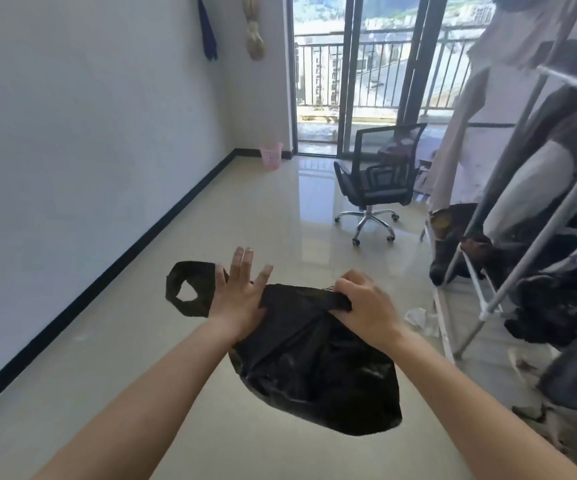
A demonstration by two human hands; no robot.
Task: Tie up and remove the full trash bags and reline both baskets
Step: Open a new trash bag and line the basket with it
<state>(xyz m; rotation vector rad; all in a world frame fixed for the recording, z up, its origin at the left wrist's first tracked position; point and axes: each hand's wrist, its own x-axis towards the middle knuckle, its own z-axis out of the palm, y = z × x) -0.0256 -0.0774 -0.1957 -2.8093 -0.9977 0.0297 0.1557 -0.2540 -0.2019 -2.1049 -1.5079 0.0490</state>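
A white wall fills the left; sunlit balcony doors stand top centre, a black office chair on glossy floor.

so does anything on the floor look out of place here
Yes: crumpled white paper lies loose on the floor by the foot of the clothes rack, with more litter scraps nearer the camera, none of it in the black trash bag.

Right hand gripping black trash bag, left hand spread against it
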